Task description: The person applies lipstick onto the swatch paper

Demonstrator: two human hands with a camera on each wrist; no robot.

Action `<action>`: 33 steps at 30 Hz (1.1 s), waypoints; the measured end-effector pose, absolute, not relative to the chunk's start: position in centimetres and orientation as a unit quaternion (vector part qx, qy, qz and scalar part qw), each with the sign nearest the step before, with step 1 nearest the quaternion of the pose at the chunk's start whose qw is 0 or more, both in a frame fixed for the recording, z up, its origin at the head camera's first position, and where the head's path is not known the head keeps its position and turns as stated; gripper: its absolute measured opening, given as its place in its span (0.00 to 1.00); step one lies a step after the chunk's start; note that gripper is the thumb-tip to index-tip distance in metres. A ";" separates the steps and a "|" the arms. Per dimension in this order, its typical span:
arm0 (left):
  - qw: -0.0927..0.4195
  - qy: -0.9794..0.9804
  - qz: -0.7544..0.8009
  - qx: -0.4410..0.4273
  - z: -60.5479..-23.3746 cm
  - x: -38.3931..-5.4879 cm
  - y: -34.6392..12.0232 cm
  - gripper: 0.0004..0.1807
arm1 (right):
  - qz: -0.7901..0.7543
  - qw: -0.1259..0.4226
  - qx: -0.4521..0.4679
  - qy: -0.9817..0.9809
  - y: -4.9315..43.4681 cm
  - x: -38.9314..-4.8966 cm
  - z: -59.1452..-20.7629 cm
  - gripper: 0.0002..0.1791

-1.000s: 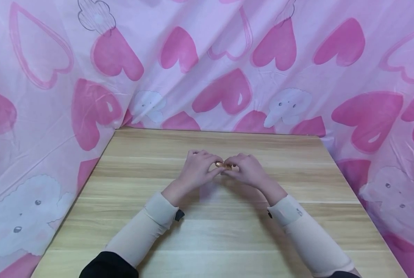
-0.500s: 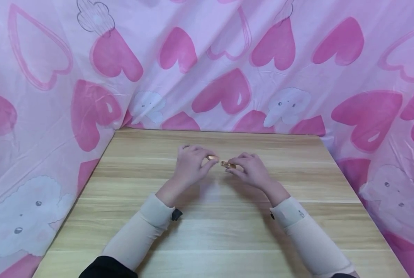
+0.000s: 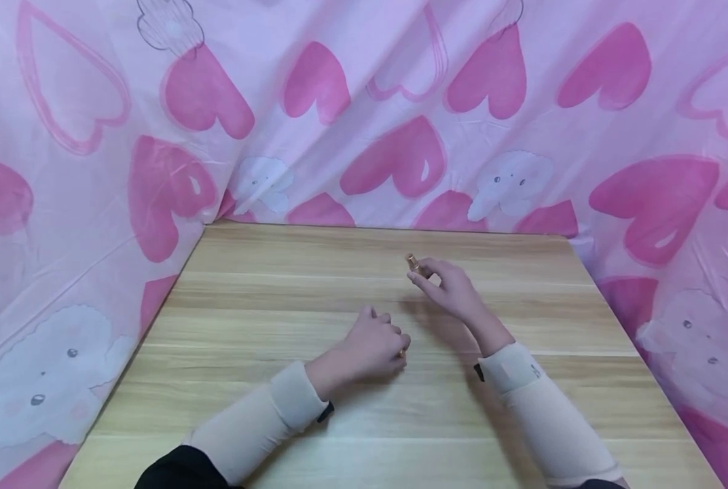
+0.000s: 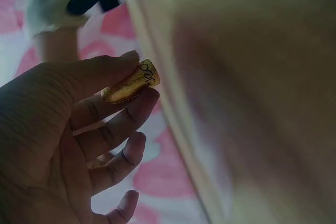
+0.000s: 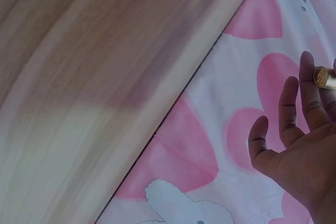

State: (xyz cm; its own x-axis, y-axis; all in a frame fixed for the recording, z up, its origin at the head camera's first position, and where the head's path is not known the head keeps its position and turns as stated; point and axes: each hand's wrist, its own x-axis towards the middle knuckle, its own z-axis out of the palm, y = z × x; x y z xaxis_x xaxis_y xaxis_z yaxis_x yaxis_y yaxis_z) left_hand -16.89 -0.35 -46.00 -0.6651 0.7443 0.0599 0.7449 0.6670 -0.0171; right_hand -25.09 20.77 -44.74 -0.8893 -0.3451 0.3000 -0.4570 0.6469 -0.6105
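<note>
My left hand (image 3: 370,346) is low over the middle of the table, pinching a gold cap (image 4: 132,83) with black lettering between thumb and fingers. Only a sliver of that cap shows in the head view; the hand covers the rest. Farther back and to the right, my right hand (image 3: 452,292) grips a small gold tube (image 3: 414,263) with thumb and fingertips. The tube's narrower end points up and away from the hand. At the right edge of the right wrist view, a round dotted end of the tube (image 5: 321,77) shows; the remainder is cut off.
A wood-grain table (image 3: 303,272) spreads beneath both hands. Pink curtain (image 3: 394,156) with hearts and white cartoon animals surrounds its back and sides. Dark straps (image 3: 326,411) are visible at the cuffs.
The cap and tube were together at first, then came apart. My left hand has since moved down toward me and turned over with the cap; my right has lifted the tube slightly and tipped it upward.
</note>
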 end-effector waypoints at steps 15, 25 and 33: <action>0.004 -0.948 -0.108 -0.299 -45.0 -19.2 -1.8 0.41 | 0.412 0.112 0.230 -0.874 20.3 -24.9 -43.8 0.10; 0.054 -0.734 -0.665 -0.132 -41.8 -22.6 -2.0 0.18 | 0.433 0.212 0.281 -0.830 17.0 -23.2 -42.6 0.09; 0.098 -0.662 -0.737 -0.093 -41.2 -22.7 -1.3 0.15 | 0.441 0.237 0.261 -0.825 14.9 -22.5 -42.2 0.14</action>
State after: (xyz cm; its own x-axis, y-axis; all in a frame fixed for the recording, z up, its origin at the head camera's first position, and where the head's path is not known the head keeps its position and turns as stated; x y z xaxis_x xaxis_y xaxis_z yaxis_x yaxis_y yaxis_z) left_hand -22.68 -1.26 -41.23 -0.9638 -0.0213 0.2659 0.2667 -0.1032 0.9582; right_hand -22.46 14.95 -42.19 -0.7509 -0.2213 0.6222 -0.6403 0.4745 -0.6040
